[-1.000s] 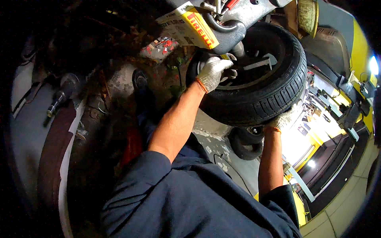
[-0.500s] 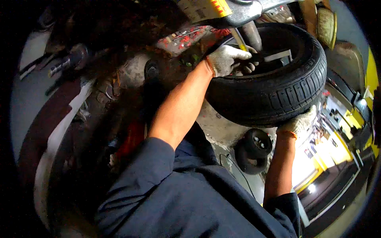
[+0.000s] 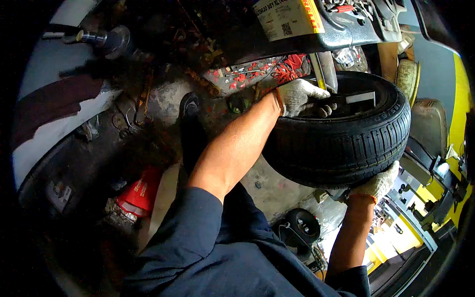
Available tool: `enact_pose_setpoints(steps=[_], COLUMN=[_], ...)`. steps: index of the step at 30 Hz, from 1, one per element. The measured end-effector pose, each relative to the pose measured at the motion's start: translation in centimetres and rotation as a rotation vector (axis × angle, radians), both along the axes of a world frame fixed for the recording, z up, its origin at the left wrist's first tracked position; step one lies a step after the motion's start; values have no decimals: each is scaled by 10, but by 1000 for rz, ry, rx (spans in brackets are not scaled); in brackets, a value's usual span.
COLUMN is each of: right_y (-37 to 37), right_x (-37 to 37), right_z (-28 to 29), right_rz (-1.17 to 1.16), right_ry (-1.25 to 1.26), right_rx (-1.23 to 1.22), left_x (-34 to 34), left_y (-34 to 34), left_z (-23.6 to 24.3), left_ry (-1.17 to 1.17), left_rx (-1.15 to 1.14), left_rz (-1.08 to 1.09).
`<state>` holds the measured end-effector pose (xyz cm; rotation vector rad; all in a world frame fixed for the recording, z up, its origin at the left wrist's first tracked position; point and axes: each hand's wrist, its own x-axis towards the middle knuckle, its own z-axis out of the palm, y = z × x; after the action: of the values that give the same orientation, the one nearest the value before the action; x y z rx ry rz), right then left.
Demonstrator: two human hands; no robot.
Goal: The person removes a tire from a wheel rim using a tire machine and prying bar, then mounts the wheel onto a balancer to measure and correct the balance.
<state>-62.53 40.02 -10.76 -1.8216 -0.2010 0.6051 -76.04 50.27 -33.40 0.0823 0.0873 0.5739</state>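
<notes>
A black tire [image 3: 341, 148] lies tilted on a machine, with a pale bracket [image 3: 360, 98] and a grey metal post [image 3: 329, 69] inside its opening. A bar with a yellow stripe [image 3: 315, 67] stands beside the post. My left hand [image 3: 302, 99], in a pale knit glove, is over the tire's near upper edge, its index finger by the striped bar and the other fingers curled inside the opening. My right hand [image 3: 376, 183], gloved likewise, grips the lower right of the tire, its fingers partly hidden.
A black machine tray [image 3: 356, 34] holds tools and a labelled card [image 3: 282, 17] above. Smaller tires [image 3: 299, 225] lie below. A red bag [image 3: 141, 193], scattered red debris and cables are at left on the floor. Yellow equipment [image 3: 460, 99] and a pale wheel rim [image 3: 406, 79] stand at right.
The tire, both hands and machine head appear lower and further right in the view, which has shifted. My left hand has moved along with the tire edge, staying beside the striped bar.
</notes>
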Motion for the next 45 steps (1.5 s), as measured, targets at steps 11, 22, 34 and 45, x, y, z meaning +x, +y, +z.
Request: enact_pose_setpoints(steps=[11,22,34,45], right_y=[-16,-10,-1,6], right_x=[52,36,38,28], right_z=[-19,-12,-22,11], right_rz=[-17,-161,-111,46], right_ry=[-372,-462,-609,-475], right_rx=[-217,-492,-545,-530], left_x=[0,-96,-229,-154], left_y=[-2,-11,290,95], left_z=[0,19,188,108], left_ry=[53,433,1445,1824], left_rx=[22,-495,453,179], left_rz=[-37,425,1078,1337])
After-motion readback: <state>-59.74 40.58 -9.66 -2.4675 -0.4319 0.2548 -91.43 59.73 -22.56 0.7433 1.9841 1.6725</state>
